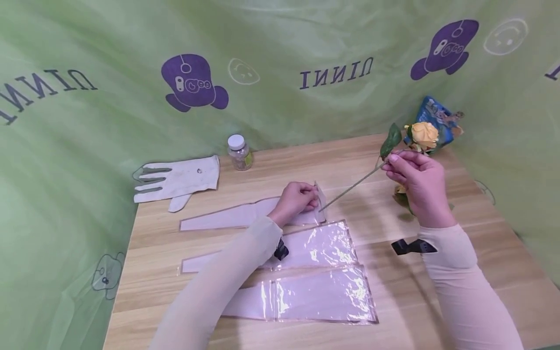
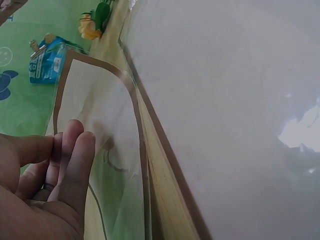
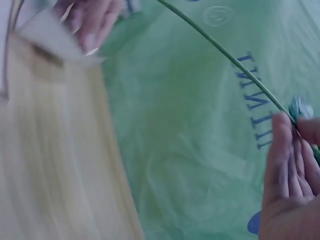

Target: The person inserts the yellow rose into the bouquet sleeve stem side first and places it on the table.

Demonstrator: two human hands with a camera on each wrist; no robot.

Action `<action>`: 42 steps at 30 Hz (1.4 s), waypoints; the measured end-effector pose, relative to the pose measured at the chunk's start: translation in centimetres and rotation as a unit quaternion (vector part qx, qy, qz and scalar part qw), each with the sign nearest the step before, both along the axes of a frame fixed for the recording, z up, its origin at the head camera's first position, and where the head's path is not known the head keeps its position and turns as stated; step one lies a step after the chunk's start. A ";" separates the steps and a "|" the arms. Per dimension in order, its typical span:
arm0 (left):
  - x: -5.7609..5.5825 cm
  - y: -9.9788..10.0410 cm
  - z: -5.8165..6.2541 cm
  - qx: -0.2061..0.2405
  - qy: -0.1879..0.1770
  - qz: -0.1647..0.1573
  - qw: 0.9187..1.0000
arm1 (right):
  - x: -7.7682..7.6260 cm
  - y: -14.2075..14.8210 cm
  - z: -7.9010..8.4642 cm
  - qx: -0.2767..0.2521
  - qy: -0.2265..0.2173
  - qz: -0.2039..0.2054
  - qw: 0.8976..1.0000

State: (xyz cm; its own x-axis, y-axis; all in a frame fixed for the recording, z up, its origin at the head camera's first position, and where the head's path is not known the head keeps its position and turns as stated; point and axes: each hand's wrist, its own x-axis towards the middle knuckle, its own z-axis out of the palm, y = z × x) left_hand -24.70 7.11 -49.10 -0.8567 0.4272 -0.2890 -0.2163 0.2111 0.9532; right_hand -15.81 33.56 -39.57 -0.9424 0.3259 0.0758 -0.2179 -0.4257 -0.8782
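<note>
My left hand pinches the mouth edge of a tapered clear flower sleeve with a brown border, the farthest of three on the table. In the left wrist view the sleeve's film is lifted at the mouth, between thumb and fingers. Between thumb and fingertips, my right hand pinches the thin green stem of an orange-yellow rose with a green leaf. The stem slants down to the left, its lower end overlapping the sleeve's mouth in the head view.
Two more sleeves, a middle one and a near one, lie below. Behind stand a white-capped jar and a blue packet; white gloves lie back left. Another yellow flower is partly hidden behind my right hand.
</note>
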 end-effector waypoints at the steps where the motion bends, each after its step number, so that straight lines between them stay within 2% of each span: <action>1: 0.0 0.0 0.0 0.002 -0.002 0.000 1.000 | -0.2 -0.2 -0.3 0.014 -0.001 -0.025 1.000; 6: 0.1 0.1 -0.2 0.007 -0.013 0.005 1.000 | -1.0 -0.6 -1.8 0.062 0.013 -0.110 0.992; 10: 0.2 0.1 0.0 0.010 -0.016 0.008 1.000 | -1.3 -0.9 -2.7 0.106 0.028 -0.144 0.984; 13: 0.3 -0.1 -0.1 0.017 -0.014 0.007 1.000 | -1.4 -1.4 -3.5 0.126 0.027 -0.150 0.980; 17: 0.4 -0.2 -0.3 0.022 -0.017 0.015 0.999 | -1.7 -2.2 -5.2 0.126 0.011 -0.139 0.982; 21: 0.5 -0.1 -0.4 0.038 -0.036 0.027 0.998 | -1.6 -2.6 -6.9 0.102 -0.007 -0.119 0.988; 24: 0.5 0.3 -0.3 0.053 -0.054 0.034 0.997 | -1.4 -2.3 -7.6 0.083 -0.022 -0.100 0.991; 32: 0.6 0.9 -0.3 0.078 -0.071 0.054 0.993 | -0.9 -1.5 -7.6 0.033 -0.019 -0.054 0.998; 38: 0.9 1.4 0.0 0.101 -0.077 0.062 0.990 | -0.8 -2.2 -7.9 0.039 -0.019 -0.014 0.999; 42: 1.1 1.5 0.1 0.108 -0.078 0.067 0.989 | -0.7 -2.6 -8.3 0.048 -0.027 -0.002 0.998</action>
State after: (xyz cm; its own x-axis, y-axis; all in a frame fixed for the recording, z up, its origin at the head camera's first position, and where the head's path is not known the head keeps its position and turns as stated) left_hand -23.58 8.63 -48.97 -0.8623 0.3794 -0.3355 -0.3756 -0.0349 0.9261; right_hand -16.47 31.00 -47.86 -0.9448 0.3226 0.0563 -0.1704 -0.3375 -0.9258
